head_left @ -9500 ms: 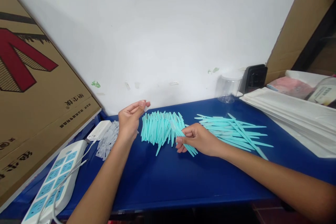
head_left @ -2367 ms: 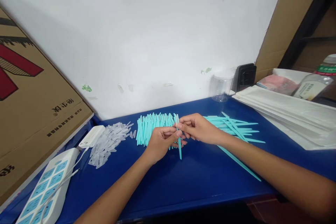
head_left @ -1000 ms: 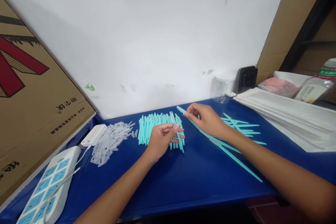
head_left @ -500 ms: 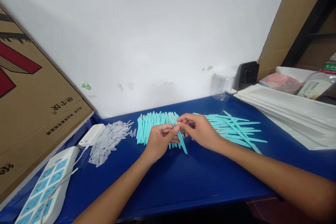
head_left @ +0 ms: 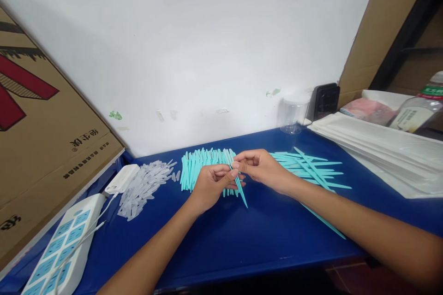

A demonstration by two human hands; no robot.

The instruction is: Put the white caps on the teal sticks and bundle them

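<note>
A few slim teal plastic sticks [head_left: 240,186] with pale ends are held together, slanting down toward the table's front. My left hand [head_left: 212,186] is closed on them, thumb pressing from the near side. My right hand [head_left: 261,168] pinches near their upper part with thumb and fingers; the exact contact is partly hidden. Behind my left hand, a row of similar teal sticks [head_left: 194,168] lies side by side. Loose teal sticks [head_left: 320,168] lie crossed in a pile beyond my right hand. One single teal stick [head_left: 327,223] lies beside my right forearm, partly covered by it.
Translucent small pieces [head_left: 143,189] are heaped at left, beside a white box [head_left: 122,179] and a power strip [head_left: 65,244] with cables. A clear jar [head_left: 294,115] stands by the wall. White plastic bags [head_left: 377,152] and a bottle [head_left: 418,106] are at right; a cardboard box [head_left: 51,147] leans left.
The held sticks have shifted slightly, one end now reaching lower. A stick from the right pile now lies nearer the front, by my right forearm. Both hands stay almost in place.
</note>
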